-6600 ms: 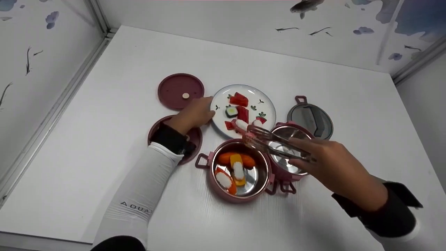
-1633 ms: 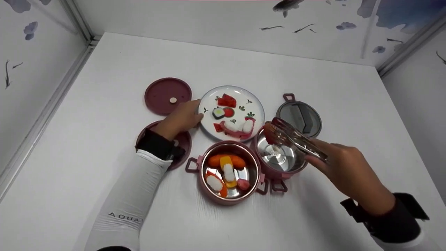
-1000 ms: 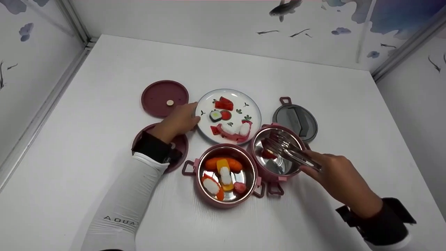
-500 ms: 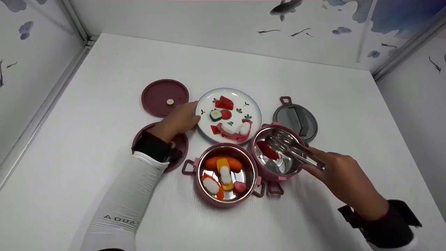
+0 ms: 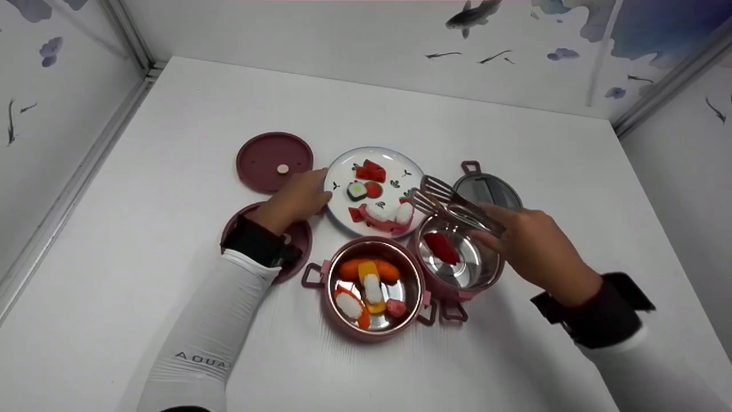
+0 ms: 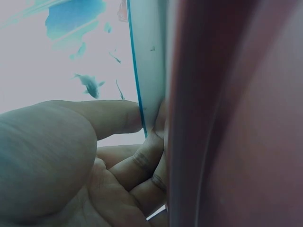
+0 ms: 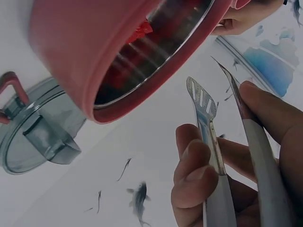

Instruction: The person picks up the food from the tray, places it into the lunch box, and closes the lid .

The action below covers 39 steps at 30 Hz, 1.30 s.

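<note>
My left hand (image 5: 309, 195) pinches the left rim of a white plate (image 5: 343, 171); in the left wrist view the thumb (image 6: 109, 116) lies on the plate (image 6: 149, 56) edge with curled fingers beneath. On the plate lie several toy sushi pieces (image 5: 377, 194). In my right hand (image 5: 503, 229) I grip metal tongs (image 5: 449, 201), whose jaws stand apart and empty above the plate's right edge. A red piece (image 5: 441, 247) lies in the right pink steel pot (image 5: 493, 273). The right wrist view shows the tongs (image 7: 208, 123) beside that pot (image 7: 85, 61).
A front pink pot (image 5: 337, 321) holds several sushi pieces. One maroon lid (image 5: 274, 161) lies left of the plate, and another (image 5: 300, 236) sits under my left wrist. Behind the right pot is a grey lid (image 5: 497, 191). White walls enclose the table on three sides.
The tongs set the red piece down in the right pot, then rose and moved left toward the plate, empty. My left hand has stayed on the plate rim.
</note>
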### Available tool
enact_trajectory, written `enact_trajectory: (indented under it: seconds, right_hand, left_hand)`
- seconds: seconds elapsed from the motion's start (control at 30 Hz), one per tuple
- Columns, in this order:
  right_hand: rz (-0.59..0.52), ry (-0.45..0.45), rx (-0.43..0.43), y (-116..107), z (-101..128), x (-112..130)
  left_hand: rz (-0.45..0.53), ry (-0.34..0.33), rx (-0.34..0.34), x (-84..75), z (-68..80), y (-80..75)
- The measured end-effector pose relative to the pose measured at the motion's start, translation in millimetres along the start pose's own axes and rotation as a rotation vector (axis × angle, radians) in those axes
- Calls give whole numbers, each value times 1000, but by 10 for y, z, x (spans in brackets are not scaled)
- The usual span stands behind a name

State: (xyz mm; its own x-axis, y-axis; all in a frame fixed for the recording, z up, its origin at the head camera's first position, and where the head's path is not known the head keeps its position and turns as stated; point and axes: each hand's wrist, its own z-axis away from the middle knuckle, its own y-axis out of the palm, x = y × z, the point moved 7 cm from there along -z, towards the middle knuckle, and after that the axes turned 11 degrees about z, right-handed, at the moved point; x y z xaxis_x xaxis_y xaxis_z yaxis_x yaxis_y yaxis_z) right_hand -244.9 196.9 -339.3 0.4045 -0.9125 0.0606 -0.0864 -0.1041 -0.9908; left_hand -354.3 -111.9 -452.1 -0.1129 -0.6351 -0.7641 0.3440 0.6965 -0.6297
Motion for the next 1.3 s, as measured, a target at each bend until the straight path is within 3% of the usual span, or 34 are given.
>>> enact_trajectory:
  seconds: [0.23,0.53,0.87,1.3]
  right_hand:
    - [20,-24,100,144,-553,113]
    - [101,-31,167,313,-994,194]
    - [173,-48,207,397,-1174,254]
    - [200,-56,217,429,-1233,323]
  left_hand:
    - [4,-38,10,54,-1,37]
    - [-16,-29,-8,28,-13,0]
    - [-5,9,-11,8,-14,-6]
    - [1,18,-14,-3,25,-15]
